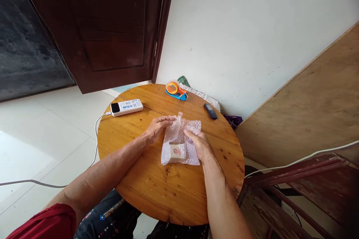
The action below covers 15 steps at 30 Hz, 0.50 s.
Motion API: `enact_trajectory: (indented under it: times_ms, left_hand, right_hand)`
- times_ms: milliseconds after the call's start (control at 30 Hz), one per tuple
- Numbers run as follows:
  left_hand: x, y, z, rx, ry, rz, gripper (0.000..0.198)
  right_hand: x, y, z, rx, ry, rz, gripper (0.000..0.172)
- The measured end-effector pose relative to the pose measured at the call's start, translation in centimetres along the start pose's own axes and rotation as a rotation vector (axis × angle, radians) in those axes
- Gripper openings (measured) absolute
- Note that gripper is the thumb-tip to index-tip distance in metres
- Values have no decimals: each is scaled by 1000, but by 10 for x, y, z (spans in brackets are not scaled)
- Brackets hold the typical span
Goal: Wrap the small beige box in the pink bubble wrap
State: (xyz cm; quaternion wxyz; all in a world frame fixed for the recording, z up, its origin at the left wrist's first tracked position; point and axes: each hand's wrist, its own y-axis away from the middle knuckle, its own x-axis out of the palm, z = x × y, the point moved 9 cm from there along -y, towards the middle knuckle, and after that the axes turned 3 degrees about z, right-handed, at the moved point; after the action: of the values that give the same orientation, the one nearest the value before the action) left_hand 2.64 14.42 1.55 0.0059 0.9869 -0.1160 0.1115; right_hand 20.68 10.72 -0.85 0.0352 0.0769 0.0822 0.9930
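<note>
Small cream printed box (176, 151) seemingly being wrapped, clear bubble wrap (178, 135) pinched by left hand (159, 127) and right hand (202, 145); fold probably needed.

The place looks like a room in a home: it has a panelled wooden door (112, 26), a glossy tiled floor (64, 130), a scuffed white wall (238, 37) and a round wooden table (168, 194).

Both hands (203, 145) hold bubble wrap (193, 129) around a box (177, 152).
</note>
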Motion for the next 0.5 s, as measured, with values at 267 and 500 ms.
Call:
enact_trajectory:
  times_ms: [267,500]
  left_hand:
    - [3,21,-26,209,-756,-73,51]
    - [-3,3,11,-80,-200,1,18]
  right_hand:
    - [13,7,3,16,-22,117,43]
    - [12,3,0,61,-139,79,45]
